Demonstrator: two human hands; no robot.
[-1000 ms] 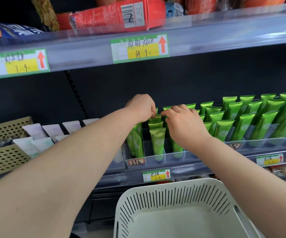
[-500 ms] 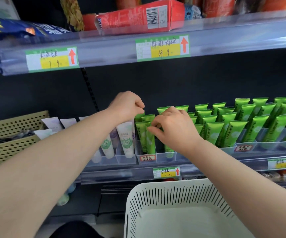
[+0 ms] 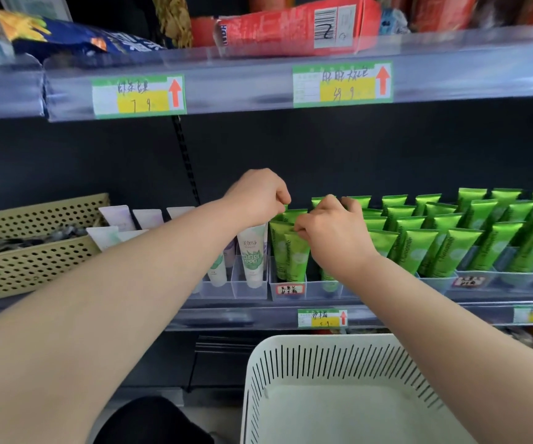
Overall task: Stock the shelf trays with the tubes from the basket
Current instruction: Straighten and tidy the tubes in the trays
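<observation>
Tubes [image 3: 425, 248] were in the clear trays on the shelf [image 3: 242, 315], cap-down and leaning back in tight green rows. None showed in the visible part of the basket [image 3: 291, 379], so stocking looked near done. The step read as tidying the leftmost green column.

Shelf: dark back panel, clear plastic front rail.

Basket: white rigid plastic with slotted walls, below the shelf and between the forearms.

Tan basket [image 3: 34, 251]: perforated, at shelf left.

Tray [image 3: 313, 288]: thin clear plastic with narrow lanes, likely to slide if pushed hard. Seat tubes straight down, no sideways shove.

White tubes [image 3: 252, 254] stood in the next tray left, just beside. Keep green out of that lane.

Front tube [image 3: 294, 254]: glossy soft laminate, wedge-shaped, flat crimp on top. Handle it by the crimp, since squeezing the body would probably dent it. Match its lean to the neighbours, print facing out.

Right hand [image 3: 332, 229]: fingers curled, thumb and forefinger pinching that crimp.

Left hand [image 3: 255, 195]: curled over the tube tops behind. Could not tell whether it held one.

Tray label [image 3: 289, 289]: small red-edged sticker, handwritten, unreadable.
</observation>
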